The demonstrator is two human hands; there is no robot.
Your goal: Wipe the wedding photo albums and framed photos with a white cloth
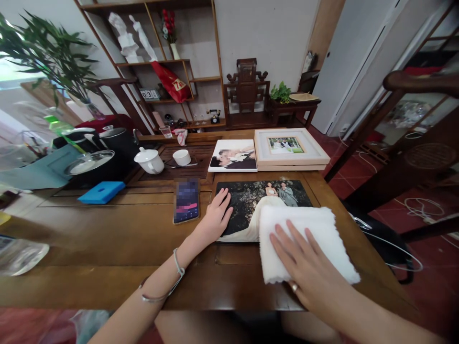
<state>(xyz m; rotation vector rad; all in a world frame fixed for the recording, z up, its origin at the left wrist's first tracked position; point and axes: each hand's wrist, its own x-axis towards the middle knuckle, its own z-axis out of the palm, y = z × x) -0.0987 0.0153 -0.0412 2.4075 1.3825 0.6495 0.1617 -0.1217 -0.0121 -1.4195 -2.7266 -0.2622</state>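
A large dark wedding photo print [258, 198] lies flat on the wooden table [107, 239] in front of me. My left hand [217, 215] rests on its left edge, fingers stretched out flat. A folded white cloth [304, 243] covers the print's lower right part. My right hand [304, 263] lies flat on that cloth with its fingers spread, a ring on one finger. Bangles circle my left wrist.
A phone [186, 200] lies left of the print. Behind are a second photo print [233, 155], a framed photo [290, 148], a white teapot [150, 161], a cup [181, 156], a blue box [102, 191] and dark pots [107, 143]. Cables trail on the red floor at right.
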